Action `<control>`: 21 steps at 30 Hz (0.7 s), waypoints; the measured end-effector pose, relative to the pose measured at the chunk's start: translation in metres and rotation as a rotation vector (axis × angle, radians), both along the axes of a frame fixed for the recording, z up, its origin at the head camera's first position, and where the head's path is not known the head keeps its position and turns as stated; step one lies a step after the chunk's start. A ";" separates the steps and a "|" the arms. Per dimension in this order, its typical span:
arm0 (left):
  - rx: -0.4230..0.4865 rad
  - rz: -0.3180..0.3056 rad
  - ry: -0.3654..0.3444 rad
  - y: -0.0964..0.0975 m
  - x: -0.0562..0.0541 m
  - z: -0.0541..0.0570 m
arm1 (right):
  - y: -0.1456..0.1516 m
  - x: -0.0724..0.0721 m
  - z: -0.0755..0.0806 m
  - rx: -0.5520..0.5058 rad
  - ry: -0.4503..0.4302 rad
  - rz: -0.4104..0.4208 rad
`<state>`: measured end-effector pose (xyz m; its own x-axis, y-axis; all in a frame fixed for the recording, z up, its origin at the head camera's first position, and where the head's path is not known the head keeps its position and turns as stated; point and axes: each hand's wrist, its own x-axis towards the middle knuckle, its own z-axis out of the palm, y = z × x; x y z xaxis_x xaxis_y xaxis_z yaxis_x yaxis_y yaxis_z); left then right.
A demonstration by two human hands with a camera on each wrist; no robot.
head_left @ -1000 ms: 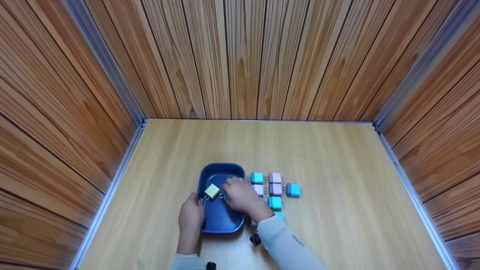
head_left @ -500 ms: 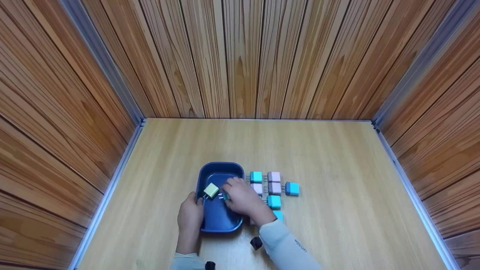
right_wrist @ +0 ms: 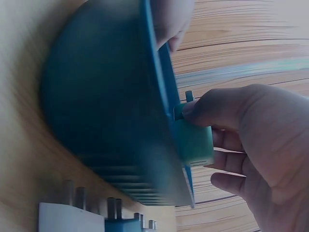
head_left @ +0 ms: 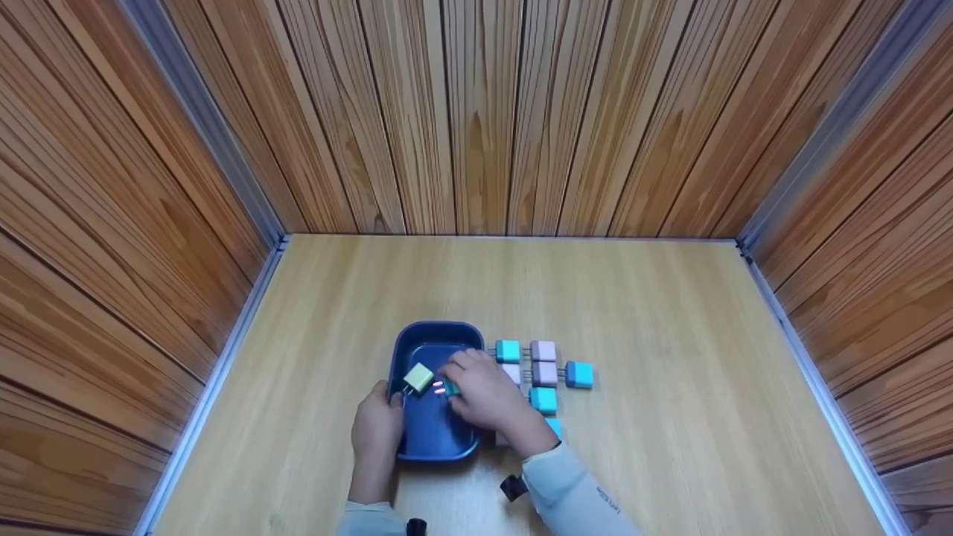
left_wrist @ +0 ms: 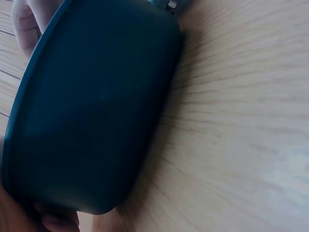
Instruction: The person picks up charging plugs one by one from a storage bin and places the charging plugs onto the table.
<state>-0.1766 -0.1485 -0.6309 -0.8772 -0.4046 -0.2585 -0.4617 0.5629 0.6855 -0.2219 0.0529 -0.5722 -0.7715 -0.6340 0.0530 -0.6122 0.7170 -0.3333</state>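
A blue plastic tray (head_left: 439,441) stands on the table in the head view. My left hand (head_left: 377,426) grips its left side, the thumb over the rim. Over the tray's right part, my right hand (head_left: 485,396) pinches a teal charger plug (right_wrist: 195,144) between thumb and fingers, its metal prongs pointing left. In the head view the hand covers most of this plug. A pale yellow-green charger plug (head_left: 418,378) lies tilted in the tray, close to the left thumb. The left wrist view shows mainly the tray's outer wall (left_wrist: 96,101).
Right of the tray, teal and lilac charger plugs stand in rows, among them a teal plug (head_left: 508,351) and a lilac plug (head_left: 543,351). A blue plug (head_left: 579,374) sits farther right. My right arm hides some of them. Wooden panels (head_left: 484,119) wall the table in.
The teal plug in my right hand has turned slightly, and its prongs show more clearly. The right wrist has shifted a little to the right. My left hand keeps its hold on the tray.
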 end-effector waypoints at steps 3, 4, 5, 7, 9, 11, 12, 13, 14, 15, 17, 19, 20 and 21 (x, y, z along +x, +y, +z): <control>-0.011 0.000 0.001 0.000 0.000 0.000 | 0.003 0.001 0.002 0.000 0.022 0.001; -0.015 -0.002 0.003 0.000 0.000 0.000 | 0.004 0.002 0.002 0.003 0.028 0.002; -0.019 -0.004 0.006 0.000 0.000 0.000 | 0.005 0.002 0.002 0.004 0.030 0.002; -0.017 -0.008 0.007 0.001 0.000 0.000 | 0.008 0.003 0.003 0.008 0.026 -0.005; -0.011 -0.013 0.005 0.001 0.000 0.000 | 0.012 0.004 0.003 0.009 0.019 -0.014; -0.012 -0.011 0.004 0.002 0.000 0.001 | 0.016 0.005 0.003 0.005 0.017 -0.020; -0.010 -0.009 0.000 0.002 0.001 0.001 | 0.018 0.006 0.003 0.001 0.018 -0.023; -0.011 -0.009 -0.001 0.001 0.000 0.001 | 0.020 0.007 0.003 -0.003 0.019 -0.026; -0.014 -0.008 -0.004 0.001 0.000 0.001 | 0.022 0.008 0.004 -0.008 0.022 -0.028; -0.017 -0.009 -0.005 0.000 0.000 0.001 | 0.024 0.008 0.005 -0.012 0.024 -0.030; -0.019 -0.015 -0.006 -0.001 0.000 0.001 | 0.028 0.010 0.006 -0.016 0.022 -0.039; -0.018 -0.021 -0.005 -0.001 0.000 0.000 | 0.031 0.011 0.008 -0.016 0.015 -0.052; -0.015 -0.023 -0.005 -0.002 0.001 0.000 | 0.032 0.012 0.009 -0.015 0.011 -0.060; -0.011 -0.024 -0.005 -0.002 0.001 0.000 | 0.034 0.012 0.010 -0.015 0.006 -0.068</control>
